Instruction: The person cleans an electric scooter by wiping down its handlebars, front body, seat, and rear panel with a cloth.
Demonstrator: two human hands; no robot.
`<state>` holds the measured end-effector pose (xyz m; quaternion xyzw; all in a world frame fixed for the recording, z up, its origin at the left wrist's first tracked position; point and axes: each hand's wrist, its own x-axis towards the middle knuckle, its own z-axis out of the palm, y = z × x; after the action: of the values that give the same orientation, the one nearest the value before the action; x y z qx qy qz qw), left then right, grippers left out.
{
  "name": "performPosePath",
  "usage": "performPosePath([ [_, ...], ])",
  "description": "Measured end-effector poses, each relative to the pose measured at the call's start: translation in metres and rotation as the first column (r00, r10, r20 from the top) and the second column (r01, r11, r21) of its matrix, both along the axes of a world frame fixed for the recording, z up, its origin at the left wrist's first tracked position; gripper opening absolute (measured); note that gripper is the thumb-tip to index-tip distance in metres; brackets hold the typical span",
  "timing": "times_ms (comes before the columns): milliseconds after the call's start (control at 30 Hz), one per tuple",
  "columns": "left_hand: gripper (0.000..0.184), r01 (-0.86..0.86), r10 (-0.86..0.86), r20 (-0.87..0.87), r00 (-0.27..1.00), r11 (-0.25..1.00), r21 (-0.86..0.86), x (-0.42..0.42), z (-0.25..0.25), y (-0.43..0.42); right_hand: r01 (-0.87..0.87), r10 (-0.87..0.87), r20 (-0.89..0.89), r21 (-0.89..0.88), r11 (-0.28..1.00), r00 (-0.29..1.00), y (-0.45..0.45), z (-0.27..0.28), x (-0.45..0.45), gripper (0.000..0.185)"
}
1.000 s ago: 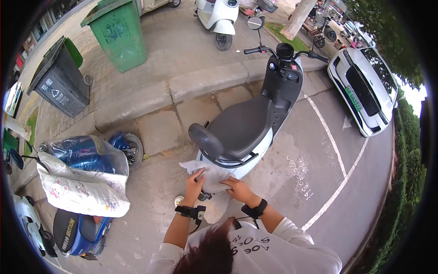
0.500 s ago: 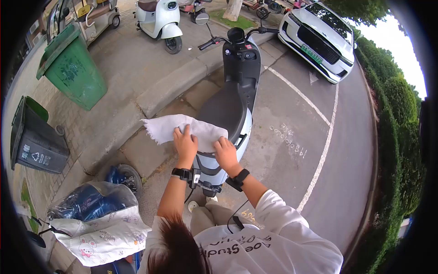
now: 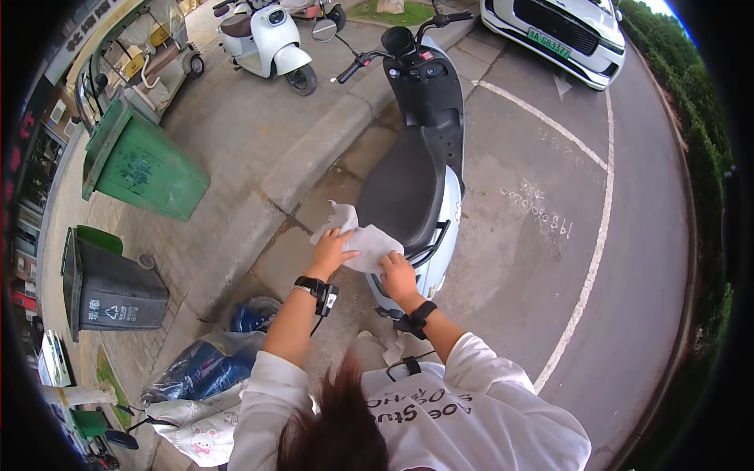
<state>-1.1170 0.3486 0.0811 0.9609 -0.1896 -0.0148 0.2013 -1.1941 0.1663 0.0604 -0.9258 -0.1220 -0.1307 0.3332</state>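
A white cloth [image 3: 367,245] with a frayed edge is held between my two hands, over the rear of a light-blue scooter [image 3: 449,210]. My left hand [image 3: 333,251] has its fingers closed on the cloth's left part. My right hand [image 3: 398,276] pinches its right lower end, close to the scooter's black rear grab rail [image 3: 433,245]. The black seat [image 3: 399,188] lies just beyond the cloth. Part of the cloth is folded over, and some of my fingertips are hidden in it.
A green bin [image 3: 149,169] and a grey bin [image 3: 118,286] stand on the paving at left. A kerb [image 3: 302,153] runs beside the scooter. A covered blue scooter [image 3: 208,369] is at lower left. A white car [image 3: 550,39] is parked ahead, and a white scooter [image 3: 263,47] stands beyond the kerb.
The cloth was spread wide over the seat's rear; now it is gathered smaller and folded between my hands. Both hands have drawn back slightly from the seat, and the view has shifted.
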Motion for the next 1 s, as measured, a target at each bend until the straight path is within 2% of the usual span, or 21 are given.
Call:
performPosePath([
  [33, 0.060, 0.070, -0.070, -0.081, 0.994, 0.998, 0.004, 0.007, 0.000, 0.006, 0.013, -0.013, -0.003, -0.001, 1.000, 1.000, 0.003, 0.001, 0.002, 0.026],
  [67, 0.060, 0.086, -0.085, -0.084, 0.993, 0.996, 0.003, 0.012, -0.001, 0.014, -0.043, 0.043, -0.011, 0.005, 0.999, 0.999, 0.007, 0.002, 0.003, 0.028],
  [100, 0.058, 0.139, -0.146, -0.123, 0.982, 0.988, -0.068, 0.017, -0.002, 0.022, -0.096, 0.096, -0.018, 0.011, 0.995, 0.995, 0.012, 0.005, 0.006, 0.031],
  [133, 0.056, 0.191, -0.213, -0.160, 0.964, 0.972, -0.139, 0.021, -0.003, 0.029, -0.072, 0.072, -0.022, 0.012, 0.997, 0.997, 0.017, 0.009, 0.006, 0.031],
  [167, 0.054, 0.240, -0.262, -0.104, 0.959, 0.953, -0.187, 0.023, -0.006, 0.036, -0.094, 0.094, -0.025, -0.021, 0.995, 0.995, 0.024, 0.012, 0.004, 0.031],
  [233, 0.055, 0.280, -0.313, -0.119, 0.942, 0.932, -0.233, 0.027, -0.005, 0.045, -0.117, 0.112, -0.049, -0.092, 0.989, 0.992, 0.041, 0.010, 0.003, 0.033],
  [300, 0.058, 0.282, -0.340, -0.185, 0.922, 0.918, -0.279, 0.032, -0.013, 0.059, -0.072, 0.070, -0.019, -0.134, 0.988, 0.997, 0.058, 0.004, 0.003, 0.033],
  [367, 0.058, 0.352, -0.407, -0.148, 0.901, 0.887, -0.297, 0.041, -0.025, 0.071, -0.040, 0.042, 0.007, -0.212, 0.976, 0.999, 0.074, 0.004, 0.002, 0.032],
  [400, 0.059, 0.370, -0.423, -0.110, 0.899, 0.871, -0.324, 0.044, -0.030, 0.073, 0.011, -0.013, -0.010, -0.217, 0.976, 1.000, 0.082, 0.007, 0.001, 0.032],
  [467, 0.058, 0.397, -0.467, -0.156, 0.870, 0.853, -0.338, 0.044, -0.024, 0.068, 0.102, -0.115, -0.041, -0.242, 0.965, 0.993, 0.089, 0.014, -0.002, 0.029],
  [533, 0.057, 0.478, -0.511, -0.028, 0.859, 0.821, -0.313, 0.046, -0.026, 0.062, 0.168, -0.178, -0.011, -0.289, 0.942, 0.984, 0.089, 0.016, -0.003, 0.026],
  [567, 0.057, 0.491, -0.527, -0.020, 0.850, 0.804, -0.334, 0.049, -0.026, 0.054, 0.236, -0.247, 0.007, -0.325, 0.916, 0.969, 0.086, 0.018, -0.003, 0.025],
  [633, 0.050, 0.568, -0.527, 0.215, 0.823, 0.746, -0.348, 0.044, -0.025, 0.034, 0.365, -0.378, 0.046, -0.391, 0.845, 0.925, 0.079, 0.021, -0.004, 0.019],
  [667, 0.050, 0.583, -0.544, 0.215, 0.811, 0.725, -0.367, 0.043, -0.024, 0.022, 0.390, -0.420, 0.017, -0.405, 0.827, 0.908, 0.072, 0.025, -0.004, 0.030],
  [733, 0.044, 0.542, -0.575, 0.030, 0.818, 0.752, -0.375, 0.039, -0.019, -0.003, 0.443, -0.492, 0.007, -0.447, 0.777, 0.870, 0.059, 0.031, -0.002, 0.030],
  [833, 0.038, 0.559, -0.598, 0.016, 0.802, 0.739, -0.377, 0.038, -0.013, -0.020, 0.508, -0.566, 0.027, -0.478, 0.716, 0.824, 0.051, 0.042, 0.002, 0.031],
  [933, 0.038, 0.563, -0.617, -0.032, 0.786, 0.736, -0.376, 0.040, -0.017, -0.008, 0.496, -0.554, -0.005, -0.438, 0.750, 0.833, 0.063, 0.052, 0.007, 0.036],
  [967, 0.040, 0.547, -0.620, -0.043, 0.784, 0.721, -0.426, 0.041, -0.020, 0.000, 0.494, -0.551, -0.006, -0.435, 0.753, 0.834, 0.067, 0.050, 0.008, 0.036],
  [1000, 0.042, 0.529, -0.622, -0.052, 0.782, 0.705, -0.473, 0.043, -0.022, 0.007, 0.476, -0.527, -0.086, -0.327, 0.816, 0.845, 0.073, 0.047, 0.007, 0.040],
])
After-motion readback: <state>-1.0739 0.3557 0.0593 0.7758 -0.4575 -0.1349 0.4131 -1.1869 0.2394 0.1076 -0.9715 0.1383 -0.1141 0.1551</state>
